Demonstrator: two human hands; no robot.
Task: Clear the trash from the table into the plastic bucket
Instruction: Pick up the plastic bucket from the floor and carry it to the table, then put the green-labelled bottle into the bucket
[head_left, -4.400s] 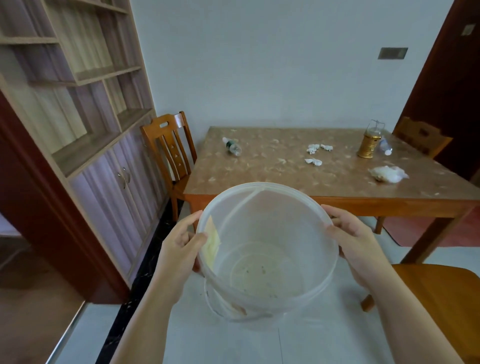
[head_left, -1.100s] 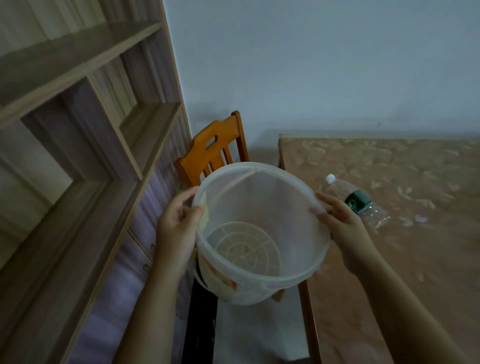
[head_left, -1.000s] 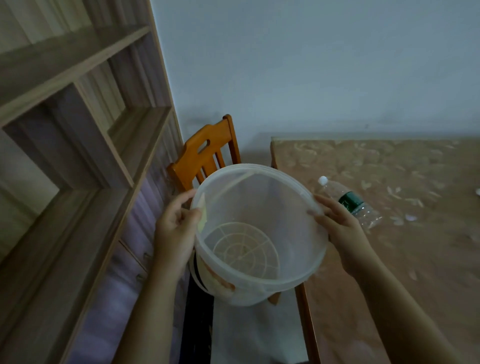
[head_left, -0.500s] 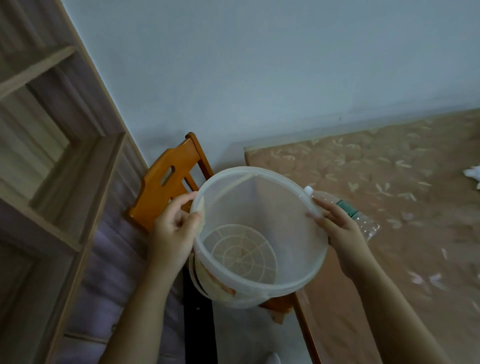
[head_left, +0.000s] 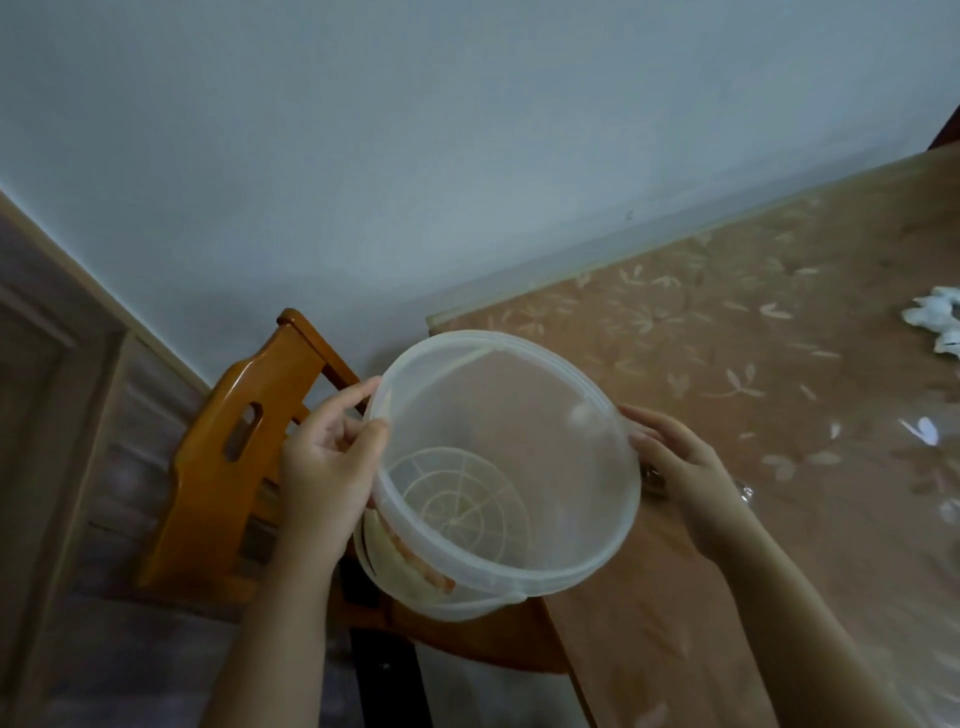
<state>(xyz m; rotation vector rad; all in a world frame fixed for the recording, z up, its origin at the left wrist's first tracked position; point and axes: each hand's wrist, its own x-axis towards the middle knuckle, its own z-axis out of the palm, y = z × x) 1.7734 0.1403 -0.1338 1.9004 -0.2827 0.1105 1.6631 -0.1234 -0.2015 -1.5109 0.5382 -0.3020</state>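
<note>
The round, translucent white plastic bucket (head_left: 506, 470), empty with a ribbed spoked bottom, is held over the corner of the brown leaf-patterned table (head_left: 779, 415). The left hand (head_left: 327, 462) pinches its rim; the right hand (head_left: 685, 467) presses flat fingers against its opposite side.

Bucket (head_left: 511, 540): translucent, milky plastic, smooth, with a ribbed moulded base. It sits between the fingers of both hands. Chair (head_left: 234, 467), just past the left fingers: orange-brown wood, glossy varnish catching light. Table (head_left: 779, 364), beyond the right fingertips: leaf-patterned top under what looks like a clear, shiny plastic sheet. Far from the fingers, crumpled white scraps (head_left: 935, 325): probably tissue paper, matt.
</note>
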